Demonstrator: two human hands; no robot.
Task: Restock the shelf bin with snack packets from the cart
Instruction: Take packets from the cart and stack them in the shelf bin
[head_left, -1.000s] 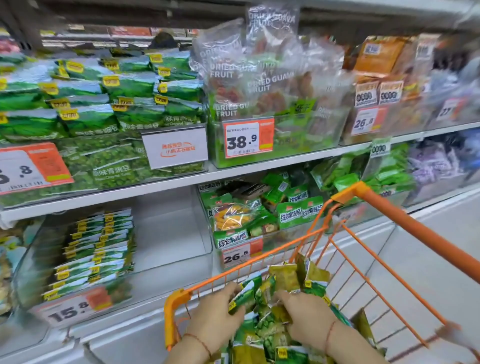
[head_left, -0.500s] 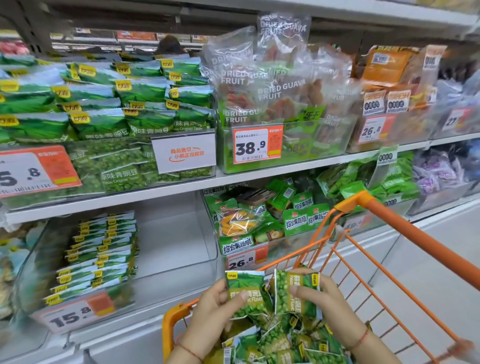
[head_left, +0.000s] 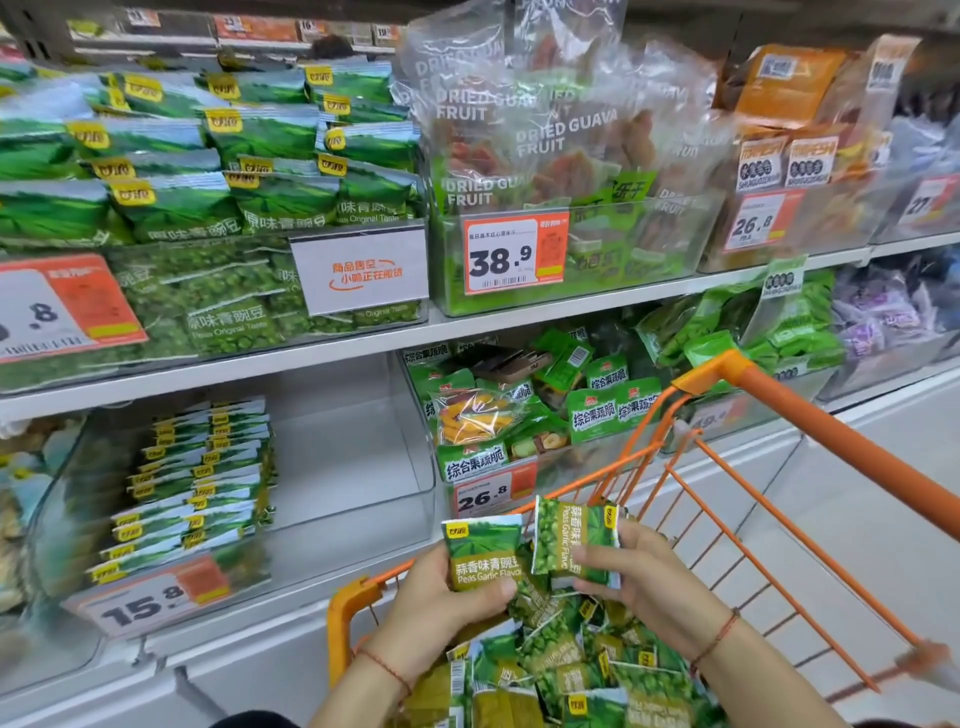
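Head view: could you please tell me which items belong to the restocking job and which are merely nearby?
Job items:
garlic pea packets
orange cart
15.8 shelf bin
left hand
right hand

Nearby only:
dried guava bags
mixed fruit crisps

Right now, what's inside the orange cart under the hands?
Inside the orange cart lies a loose heap of green pea packets. Both the left hand and right hand hold packets above it. The cart's bottom is covered.
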